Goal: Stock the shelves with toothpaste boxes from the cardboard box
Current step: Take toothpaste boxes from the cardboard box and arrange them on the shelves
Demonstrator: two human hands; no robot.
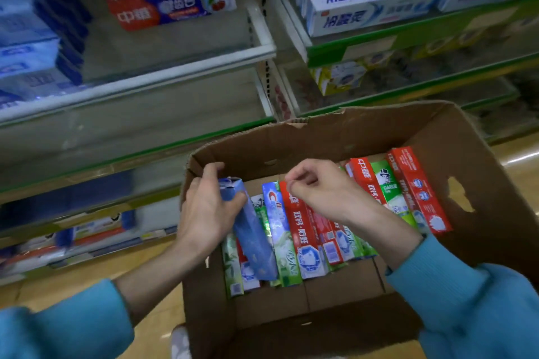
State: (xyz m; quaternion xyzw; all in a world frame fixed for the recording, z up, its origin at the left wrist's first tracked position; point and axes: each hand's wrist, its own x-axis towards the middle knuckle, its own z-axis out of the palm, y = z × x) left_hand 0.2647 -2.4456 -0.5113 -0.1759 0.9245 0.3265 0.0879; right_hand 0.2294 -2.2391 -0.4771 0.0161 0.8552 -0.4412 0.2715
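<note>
Left hand (pixel 204 210) grips blue toothpaste box (pixel 253 239) near cardboard box (pixel 481 183) left wall; right hand (pixel 318 189) curled, holding nothing.

both arms are reaching forward and down, each in a pushed-back teal sleeve (pixel 455 294) that is leaving the forearm bare. the left hand (pixel 204 213) is turning palm inward, its fingers curling over the far end of a blue box (pixel 250 230) and its thumb pressing on the near side, so it is gripping that box. the right hand (pixel 318 186) is hanging with the wrist bent, fingers loosely curled, thumb and forefinger tips meeting; whether they are pinching anything is unclear.
</note>
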